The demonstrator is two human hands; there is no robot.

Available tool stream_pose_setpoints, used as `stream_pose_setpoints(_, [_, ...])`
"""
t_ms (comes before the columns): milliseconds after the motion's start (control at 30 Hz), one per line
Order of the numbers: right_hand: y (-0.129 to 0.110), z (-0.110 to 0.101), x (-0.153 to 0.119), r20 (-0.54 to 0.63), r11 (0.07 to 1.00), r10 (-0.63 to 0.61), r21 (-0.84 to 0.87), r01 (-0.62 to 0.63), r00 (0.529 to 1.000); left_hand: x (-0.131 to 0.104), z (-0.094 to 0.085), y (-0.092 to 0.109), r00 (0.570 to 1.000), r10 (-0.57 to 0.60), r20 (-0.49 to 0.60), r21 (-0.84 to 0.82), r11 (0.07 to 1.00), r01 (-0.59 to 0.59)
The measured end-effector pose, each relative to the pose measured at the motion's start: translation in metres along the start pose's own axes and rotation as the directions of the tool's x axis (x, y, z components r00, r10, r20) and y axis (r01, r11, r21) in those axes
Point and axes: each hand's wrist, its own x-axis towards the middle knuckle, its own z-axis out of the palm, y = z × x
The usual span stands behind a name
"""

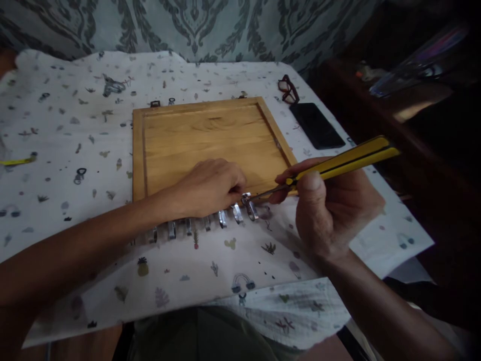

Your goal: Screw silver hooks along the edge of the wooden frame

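A framed wooden board (pixel 210 135) lies flat on the table, with a row of curved metal hooks (pixel 222 218) along its near edge. My right hand (pixel 330 210) grips a screwdriver (pixel 345 159) with a yellow and black handle. Its thin shaft slants down left to the metal hook (pixel 249 206) at the right end of the row, and the tip is at or very near that hook. Across the board's near edge lies my left hand (pixel 206 188), fingers curled beside the same hook. Its fingertips are partly hidden, so what they pinch does not show.
A patterned white cloth (pixel 90 210) covers the table. Beyond the board's right side are a black phone (pixel 317 125) and dark-framed glasses (pixel 288 90). A yellow object (pixel 17 161) sits at the far left. Two small dark metal fittings (pixel 155 104) show at the board's far edge.
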Motion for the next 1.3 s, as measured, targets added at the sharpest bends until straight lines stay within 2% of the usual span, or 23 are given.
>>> stream_pose_setpoints(267, [0.002,-0.006,-0.001,0.063,0.998,0.044,-0.051,-0.040,0.997,0.001,0.000,-0.001,1.000,-0.001,0.010,-0.009,1.000,0.001])
stream_pose_setpoints(367, [-0.001,-0.009,0.002,0.129,0.990,0.011,-0.138,0.007,0.992,0.001,0.001,-0.002,1.000,0.001,0.003,-0.017,1.000,-0.001])
stream_pose_setpoints(467, [-0.009,-0.008,0.008,0.199,0.996,0.041,-0.089,-0.023,0.979,0.001,0.001,-0.002,1.000,0.007,-0.005,-0.026,1.000,-0.007])
stream_pose_setpoints(600, [-0.017,-0.009,0.017,0.320,0.983,0.158,0.040,-0.180,0.934,-0.001,0.001,-0.001,1.000,0.004,-0.008,-0.023,1.000,-0.004])
stream_pose_setpoints(767, [-0.017,-0.019,0.023,0.483,0.978,0.131,0.080,-0.193,0.866,-0.001,0.001,-0.001,1.000,-0.004,-0.017,-0.034,0.999,0.003])
stream_pose_setpoints(833, [-0.017,-0.019,0.023,0.473,0.984,0.114,0.066,-0.164,0.874,0.000,0.002,-0.002,1.000,-0.009,-0.025,-0.034,0.999,0.008])
stream_pose_setpoints(967, [-0.020,-0.012,0.024,0.362,0.994,0.080,0.039,-0.101,0.929,0.001,0.005,-0.005,0.999,0.021,-0.043,-0.020,1.000,-0.022])
stream_pose_setpoints(1033, [-0.023,-0.008,0.025,0.336,0.995,0.073,0.035,-0.089,0.939,0.001,0.005,-0.006,0.998,0.029,-0.050,-0.005,1.000,-0.029])
stream_pose_setpoints(1133, [-0.025,-0.006,0.027,0.363,0.990,0.113,0.041,-0.137,0.925,0.001,0.005,-0.006,0.998,0.027,-0.054,-0.003,1.000,-0.027])
stream_pose_setpoints(1300, [-0.023,-0.013,0.031,0.489,0.970,0.175,0.065,-0.236,0.855,0.000,0.005,-0.005,0.998,0.022,-0.060,-0.019,1.000,-0.023])
